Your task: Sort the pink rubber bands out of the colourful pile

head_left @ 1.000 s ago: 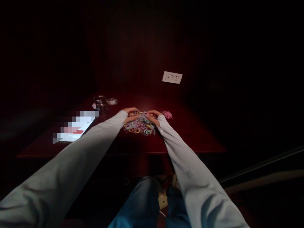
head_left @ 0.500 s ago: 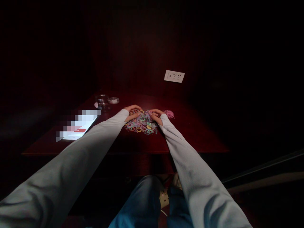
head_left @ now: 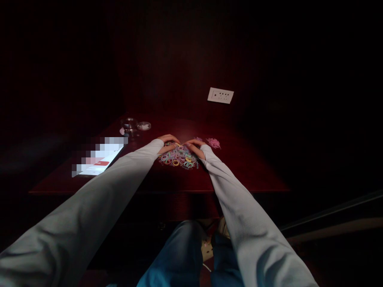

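Observation:
A loose pile of small coloured hair ties [head_left: 182, 159], with thin bands and thicker yellow and green rings, lies on the dark red table. My left hand [head_left: 168, 143] arches over the pile's far left side, its thumb apart from the curved fingers. Over the far right side rests my right hand [head_left: 196, 148], thumb and fingers likewise spread. Both sets of fingertips nearly meet among the ties, and no tie is plainly gripped. Just past my right hand sits a separate clump of pink bands [head_left: 213, 143].
On the left a phone or tablet [head_left: 101, 163] lies lit, its screen partly blurred out. Behind it are a clear jar [head_left: 129, 124] and a round lid [head_left: 144, 126]. A white socket plate [head_left: 220, 95] is on the back panel. The table's front edge [head_left: 179, 192] runs below my forearms.
My right hand's fingers have shifted left, closing the gap to my left hand. Some purple bands now show beyond my right hand. The pink clump stays put.

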{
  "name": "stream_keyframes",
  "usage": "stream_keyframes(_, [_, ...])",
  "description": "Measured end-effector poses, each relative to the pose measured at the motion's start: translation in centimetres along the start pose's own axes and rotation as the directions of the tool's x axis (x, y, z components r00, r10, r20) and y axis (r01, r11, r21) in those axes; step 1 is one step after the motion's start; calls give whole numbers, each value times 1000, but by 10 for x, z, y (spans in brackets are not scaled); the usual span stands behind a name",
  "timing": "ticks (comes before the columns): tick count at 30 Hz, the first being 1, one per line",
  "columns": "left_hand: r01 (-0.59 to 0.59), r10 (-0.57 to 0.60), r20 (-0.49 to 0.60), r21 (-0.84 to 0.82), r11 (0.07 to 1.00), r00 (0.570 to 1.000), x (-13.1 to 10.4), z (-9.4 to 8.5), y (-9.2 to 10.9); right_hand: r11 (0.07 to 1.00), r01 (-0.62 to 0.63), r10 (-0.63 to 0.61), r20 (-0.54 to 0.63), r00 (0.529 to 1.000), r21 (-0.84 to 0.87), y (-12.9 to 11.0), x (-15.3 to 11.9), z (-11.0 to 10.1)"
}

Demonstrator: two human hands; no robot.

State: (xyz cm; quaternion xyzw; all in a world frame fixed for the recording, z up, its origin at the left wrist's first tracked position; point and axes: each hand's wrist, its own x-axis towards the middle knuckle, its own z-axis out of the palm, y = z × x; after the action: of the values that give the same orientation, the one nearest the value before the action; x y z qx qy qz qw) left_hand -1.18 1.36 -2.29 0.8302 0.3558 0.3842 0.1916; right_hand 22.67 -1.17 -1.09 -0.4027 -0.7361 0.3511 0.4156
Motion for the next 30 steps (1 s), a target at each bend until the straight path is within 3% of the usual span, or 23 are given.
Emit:
stream_keyframes(5, [-8, 7, -12, -20, 1000, 1000, 0, 1, -4, 1000, -22, 22, -28, 999, 1, 8, 3, 0])
stream_keyframes(10, [-4, 3, -36, -26, 1000, 999, 0, 1, -2, 994, 17, -9, -72, 997, 109, 18, 8, 0])
stream_keyframes(17, [-99, 102, -113, 30, 995, 988, 2, -10, 11, 992, 38, -23, -120, 992, 121, 18, 10, -4])
stream_keyframes(23, [-102, 124, -232, 107, 989, 965, 5, -14, 13, 993, 36, -20, -141, 990, 110, 13, 8, -3])
stream_keyframes(26, [-71, 102, -257, 126, 989, 961, 6, -16, 13, 999, 31, -25, -131, 991, 40, 11, 8, -3])
stream_keyframes(30, [22, 23, -302, 146, 989, 953, 6, -18, 16, 981, 87, -100, -71, 992, -173, 4, 4, -5])
